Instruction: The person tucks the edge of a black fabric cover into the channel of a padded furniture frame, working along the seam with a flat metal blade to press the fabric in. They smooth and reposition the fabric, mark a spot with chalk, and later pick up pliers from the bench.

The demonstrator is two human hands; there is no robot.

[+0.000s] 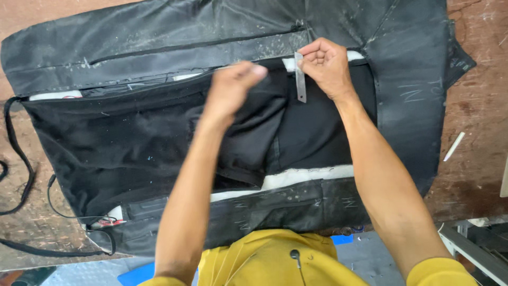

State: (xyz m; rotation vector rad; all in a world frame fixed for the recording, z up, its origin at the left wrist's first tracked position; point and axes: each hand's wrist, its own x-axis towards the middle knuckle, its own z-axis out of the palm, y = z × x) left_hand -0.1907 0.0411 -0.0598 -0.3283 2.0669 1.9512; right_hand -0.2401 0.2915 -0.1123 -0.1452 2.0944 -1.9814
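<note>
Metal blade point(300, 79) in pinched right hand point(327, 66) (left hand point(230, 90) gripping black fabric point(254, 132))

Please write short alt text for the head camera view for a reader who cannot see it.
A person's right hand holds a thin metal blade at the seam of a black upholstery cover on a brown table, while the left hand grips its black fabric. A white stick lies right.

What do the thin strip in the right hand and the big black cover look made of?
The strip, pinched in the right hand, looks like bare grey metal, flat with a dull sheen. The black cover looks like woven fabric with smoother leather-like panels, scuffed and chalk-marked; real or synthetic is unclear.
</note>
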